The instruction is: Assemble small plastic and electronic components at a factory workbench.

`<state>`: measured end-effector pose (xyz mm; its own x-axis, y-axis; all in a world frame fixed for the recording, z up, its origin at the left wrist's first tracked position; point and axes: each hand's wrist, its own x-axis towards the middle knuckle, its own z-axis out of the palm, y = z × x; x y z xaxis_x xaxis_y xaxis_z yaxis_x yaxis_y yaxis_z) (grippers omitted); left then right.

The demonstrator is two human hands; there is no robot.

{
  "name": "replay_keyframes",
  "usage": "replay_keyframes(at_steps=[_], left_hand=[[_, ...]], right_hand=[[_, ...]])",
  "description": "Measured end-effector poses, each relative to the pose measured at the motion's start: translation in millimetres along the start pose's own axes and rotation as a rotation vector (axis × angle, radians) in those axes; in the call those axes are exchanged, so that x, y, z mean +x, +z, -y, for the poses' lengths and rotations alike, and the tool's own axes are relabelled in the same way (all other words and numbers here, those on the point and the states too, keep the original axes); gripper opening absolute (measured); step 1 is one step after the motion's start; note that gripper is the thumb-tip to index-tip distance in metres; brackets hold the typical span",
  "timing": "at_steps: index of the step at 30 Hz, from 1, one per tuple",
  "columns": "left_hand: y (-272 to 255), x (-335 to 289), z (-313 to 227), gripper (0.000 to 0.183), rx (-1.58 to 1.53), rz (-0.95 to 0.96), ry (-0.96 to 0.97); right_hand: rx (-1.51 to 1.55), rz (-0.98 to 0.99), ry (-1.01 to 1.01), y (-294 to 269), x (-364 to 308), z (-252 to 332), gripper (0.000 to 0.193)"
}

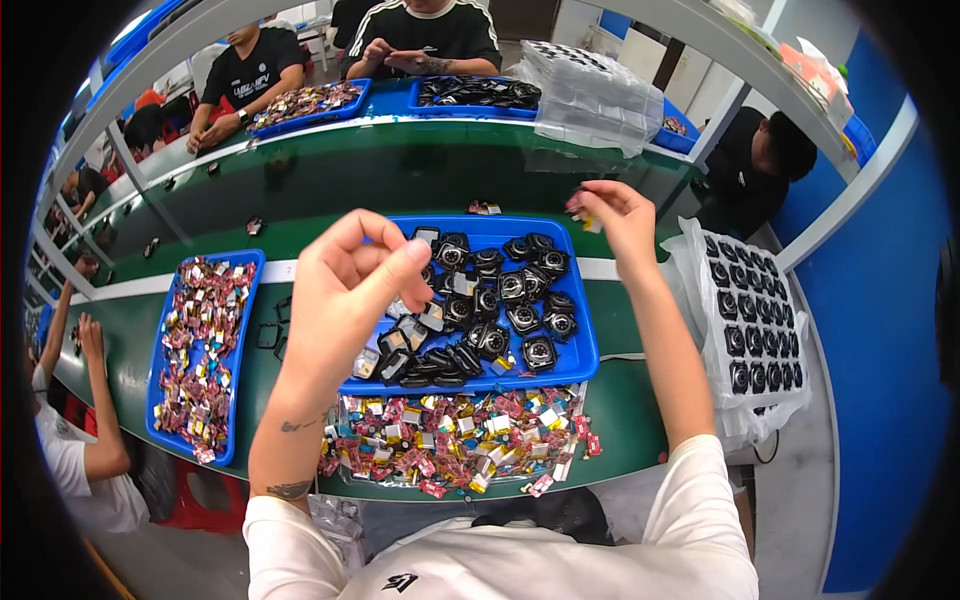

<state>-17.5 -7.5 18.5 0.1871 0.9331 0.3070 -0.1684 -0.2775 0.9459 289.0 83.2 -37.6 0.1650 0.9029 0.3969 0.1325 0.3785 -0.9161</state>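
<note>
My right hand (pixel 622 222) is raised beyond the far right corner of a blue tray (pixel 585 320). Its thumb and fingers pinch a small red circuit board with a yellow-and-white piece (pixel 580 205). Over the tray's left side, my left hand (pixel 360 280) is closed, its thumb against curled fingers; what they hold, if anything, is hidden. Black smartwatch cases (pixel 515 288) fill much of that tray, some showing round backs, others grey insides. Along the tray's near side spreads a loose heap of red boards with white and yellow pieces (pixel 450 435).
A second blue tray (pixel 241 370) of similar boards lies left. Right stands a white tray stack (pixel 715 345) holding watch cases in rows. Beyond runs a green conveyor (pixel 350 190) with scattered parts. Co-workers sit across and at left; metal frame posts (pixel 850 200) rise beside the bench.
</note>
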Motion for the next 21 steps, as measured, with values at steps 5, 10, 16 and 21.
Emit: replay_keyframes(at_steps=[5,10,16,21], left_hand=[[-8.0,1.2,-5.1,0.016,-0.002,0.022,0.04],[-6.8,-1.1,-5.3,0.013,0.02,0.069,0.018],[-4.2,-4.2,-13.5,0.025,0.064,0.065,0.041],[-6.8,-5.0,-7.1,0.044,0.087,0.074,0.06]], right_hand=[[-0.273,-0.336,0.228,-114.7,61.1,-118.8,0.017],[-0.5,-0.387,0.353,-129.0,61.8,-143.3,0.012],[-1.124,-0.309,-0.264,-101.7,50.7,-114.2,0.015],[-0.5,0.392,-0.251,25.9,-53.2,-6.8,0.009]])
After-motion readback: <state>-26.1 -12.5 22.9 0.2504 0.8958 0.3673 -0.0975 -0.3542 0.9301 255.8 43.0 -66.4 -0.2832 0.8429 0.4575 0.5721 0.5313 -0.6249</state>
